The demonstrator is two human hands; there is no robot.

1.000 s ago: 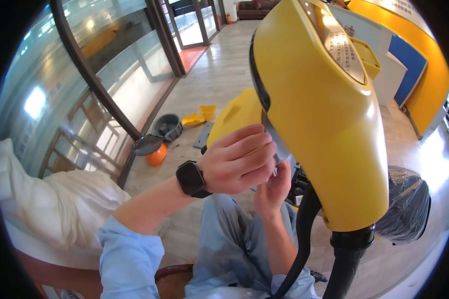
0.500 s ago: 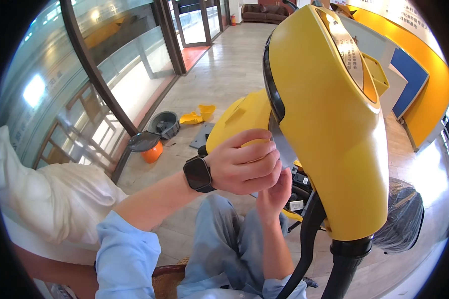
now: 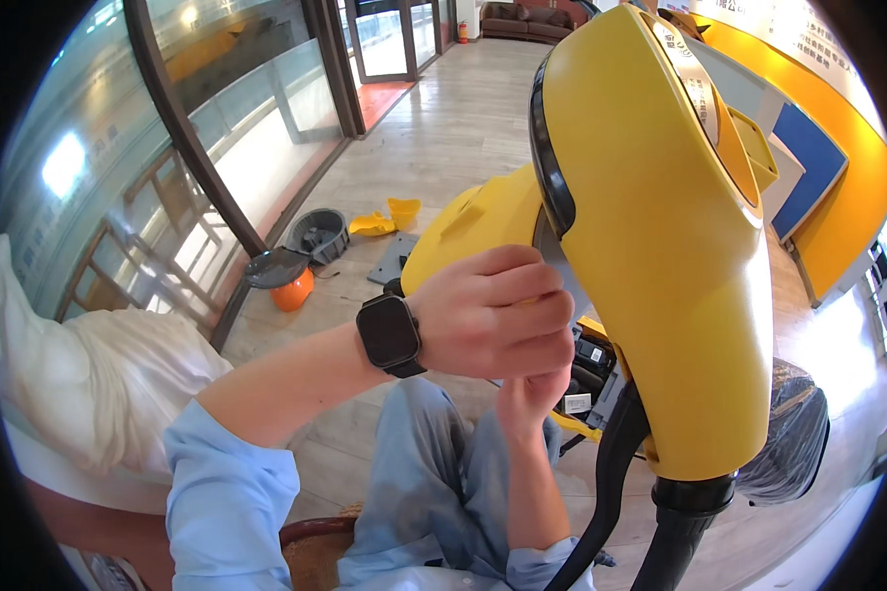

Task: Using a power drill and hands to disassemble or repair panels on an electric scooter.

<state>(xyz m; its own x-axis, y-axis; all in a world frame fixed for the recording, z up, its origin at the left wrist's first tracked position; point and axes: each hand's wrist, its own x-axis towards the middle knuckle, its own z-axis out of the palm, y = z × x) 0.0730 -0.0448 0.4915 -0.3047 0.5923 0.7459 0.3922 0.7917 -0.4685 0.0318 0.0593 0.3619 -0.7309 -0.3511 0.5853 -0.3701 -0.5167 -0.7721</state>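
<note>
A large yellow handlebar housing point(image 3: 660, 246), which looks like a scooter's, fills the right of the view. From its lower end come a black handgrip point(image 3: 682, 532) and a curved black lever point(image 3: 611, 483). My left hand point(image 3: 493, 313), with a black watch on its wrist, is closed beside the housing's left edge, its fingers curled. Just below it, my right hand point(image 3: 532, 399) is raised with bent fingers, partly hidden by the left. The two hands meet, and whatever lies between their fingertips is hidden. A yellow body panel point(image 3: 473, 231) lies behind my left hand.
Black parts point(image 3: 589, 364) sit in an opened yellow body below the housing. Plastic-wrapped black item point(image 3: 788, 433) is at right. On the floor are a grey basin point(image 3: 320, 236), an orange bucket point(image 3: 292, 292) and yellow pieces point(image 3: 373, 225). White statue-like form point(image 3: 138, 384) stands left.
My left hand has turned, with its knuckles further over the right hand, whose fingers show less now. The view has shifted slightly.
</note>
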